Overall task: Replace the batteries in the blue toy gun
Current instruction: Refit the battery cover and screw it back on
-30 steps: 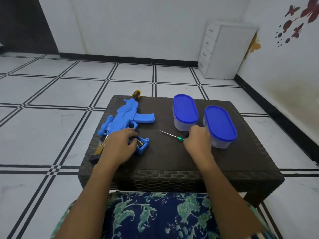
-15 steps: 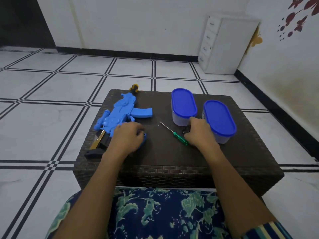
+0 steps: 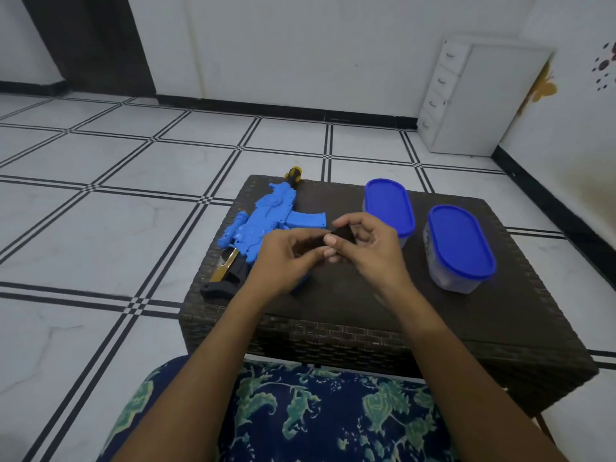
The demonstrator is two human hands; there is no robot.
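Note:
The blue toy gun (image 3: 266, 221) lies on the left part of a dark woven table (image 3: 500, 315), its muzzle pointing away from me and its black and gold stock toward the table's left edge. Just above the table, in front of the gun, my left hand (image 3: 283, 261) and my right hand (image 3: 370, 248) meet. Together they pinch a small black piece (image 3: 343, 235) between their fingertips. What the piece is cannot be made out. A blue bit of the gun's grip (image 3: 301, 283) shows under my left wrist. No batteries or screwdriver are visible.
Two clear tubs with blue lids stand on the table's right half, one at the back (image 3: 388, 205) and one nearer me (image 3: 460, 243). A white drawer cabinet (image 3: 483, 95) stands against the far wall. Tiled floor surrounds the table.
My left hand has left the gun's grip and my right hand has left the screwdriver near the tubs. Both rose and came together on a black piece. The camera view shifted.

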